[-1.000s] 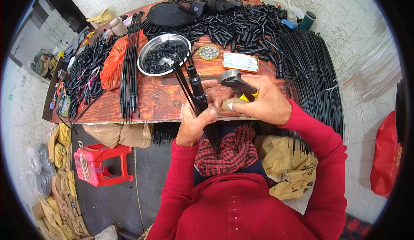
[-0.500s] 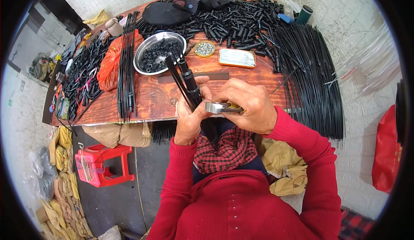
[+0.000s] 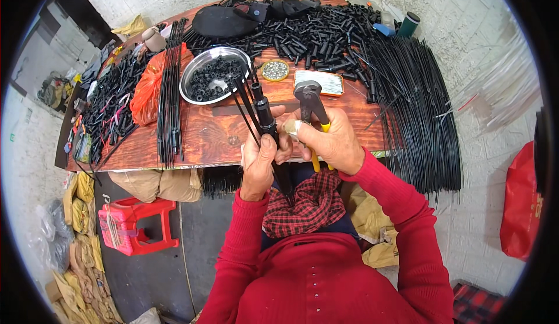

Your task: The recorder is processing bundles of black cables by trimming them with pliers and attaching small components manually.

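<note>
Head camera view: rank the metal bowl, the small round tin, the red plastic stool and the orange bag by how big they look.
1. red plastic stool
2. metal bowl
3. orange bag, close to the bowl, so that order is unsure
4. small round tin

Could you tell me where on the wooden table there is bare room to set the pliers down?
Bare wood shows on the table between the rod bundle, metal bowl and left hand. The far side is crowded with black tubes.

Glossy varnished wood on the bench, a shiny metal bowl, dull grey steel pincers with yellow plastic grips, matt black plastic tubes, knitted red sleeves.
</note>
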Motion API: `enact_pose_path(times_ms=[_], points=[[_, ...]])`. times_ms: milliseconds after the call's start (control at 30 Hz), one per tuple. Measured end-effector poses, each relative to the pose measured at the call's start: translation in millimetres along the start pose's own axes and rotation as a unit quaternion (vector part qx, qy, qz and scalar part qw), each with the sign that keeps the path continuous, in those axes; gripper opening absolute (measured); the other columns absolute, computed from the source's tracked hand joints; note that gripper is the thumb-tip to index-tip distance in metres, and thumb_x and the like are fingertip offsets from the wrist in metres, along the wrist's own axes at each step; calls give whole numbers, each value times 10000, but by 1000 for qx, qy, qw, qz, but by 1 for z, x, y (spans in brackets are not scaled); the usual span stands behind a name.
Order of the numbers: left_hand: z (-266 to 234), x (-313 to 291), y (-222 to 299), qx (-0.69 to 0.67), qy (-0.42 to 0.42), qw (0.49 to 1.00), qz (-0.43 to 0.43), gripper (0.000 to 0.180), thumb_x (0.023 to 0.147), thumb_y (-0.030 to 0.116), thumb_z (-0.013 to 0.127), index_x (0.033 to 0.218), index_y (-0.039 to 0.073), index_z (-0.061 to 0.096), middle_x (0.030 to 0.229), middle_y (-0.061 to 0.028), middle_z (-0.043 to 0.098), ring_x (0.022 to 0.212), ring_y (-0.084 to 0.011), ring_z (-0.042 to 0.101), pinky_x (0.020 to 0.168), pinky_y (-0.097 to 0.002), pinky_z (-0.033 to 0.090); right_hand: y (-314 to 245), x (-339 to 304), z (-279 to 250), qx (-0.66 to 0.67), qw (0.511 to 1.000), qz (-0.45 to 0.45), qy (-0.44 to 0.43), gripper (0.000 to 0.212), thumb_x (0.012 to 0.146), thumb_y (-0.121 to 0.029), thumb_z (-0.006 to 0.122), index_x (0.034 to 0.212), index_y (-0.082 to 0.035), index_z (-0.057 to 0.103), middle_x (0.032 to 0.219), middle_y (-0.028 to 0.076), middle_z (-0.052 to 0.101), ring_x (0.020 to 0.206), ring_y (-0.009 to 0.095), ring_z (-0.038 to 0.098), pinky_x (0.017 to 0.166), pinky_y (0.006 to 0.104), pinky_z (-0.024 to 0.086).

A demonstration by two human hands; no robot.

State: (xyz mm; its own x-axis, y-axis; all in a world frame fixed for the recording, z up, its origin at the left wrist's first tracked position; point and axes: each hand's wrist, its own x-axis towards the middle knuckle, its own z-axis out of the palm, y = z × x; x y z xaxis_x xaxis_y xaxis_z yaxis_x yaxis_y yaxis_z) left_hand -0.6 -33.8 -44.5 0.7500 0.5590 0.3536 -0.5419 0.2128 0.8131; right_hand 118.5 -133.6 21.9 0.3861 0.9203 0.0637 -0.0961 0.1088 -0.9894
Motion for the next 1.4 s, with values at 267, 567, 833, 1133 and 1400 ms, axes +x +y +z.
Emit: enact_pose_path(times_ms=[267, 567, 833, 1133, 1400], points=[[1, -1, 1, 18, 7, 1000, 1, 608, 968, 434, 536, 1345, -19, 385, 744, -5, 479, 588, -59, 420, 538, -209, 337, 5, 3, 2, 29, 999, 7, -11, 304, 921, -144, 614, 1168, 32, 631, 742, 7, 629, 545, 36, 534, 499, 186, 426], [3, -3, 3, 24, 9, 1000, -1, 596, 968, 421, 545, 1340, -17, 388, 695, -1, 461, 584, -67, 448, 536, -208, 336, 6, 4, 2, 21, 1000, 4, -3, 165, 917, -166, 632, 915, -1, 632, 695, 22, 598, 560, 75, 550, 501, 220, 423], [1, -2, 1, 20, 1, 1000, 0, 588, 975, 413, 533, 1349, -13, 377, 672, 9, 435, 583, -66, 443, 535, -212, 330, 1, 3, 1, 9, 1000, -7, -28, 280, 930, -136, 600, 1148, 36, 639, 722, 5, 615, 551, 43, 543, 497, 196, 439], [4, -2, 0, 2, -14, 1000, 12, 588, 980, 407, 525, 1353, -20, 369, 659, 9, 433, 576, -64, 423, 524, -212, 309, 3, 2, -2, 19, 999, 6, -28, 252, 933, -139, 605, 1110, 35, 650, 716, 9, 615, 568, 45, 543, 515, 192, 442], [2, -2, -1, 12, -10, 1000, 6, 550, 989, 382, 520, 1341, -17, 379, 659, 16, 447, 570, -50, 399, 526, -208, 305, 4, 2, 0, 24, 1000, 10, -16, 180, 916, -175, 634, 916, 4, 644, 682, 20, 599, 556, 71, 546, 506, 218, 435]])
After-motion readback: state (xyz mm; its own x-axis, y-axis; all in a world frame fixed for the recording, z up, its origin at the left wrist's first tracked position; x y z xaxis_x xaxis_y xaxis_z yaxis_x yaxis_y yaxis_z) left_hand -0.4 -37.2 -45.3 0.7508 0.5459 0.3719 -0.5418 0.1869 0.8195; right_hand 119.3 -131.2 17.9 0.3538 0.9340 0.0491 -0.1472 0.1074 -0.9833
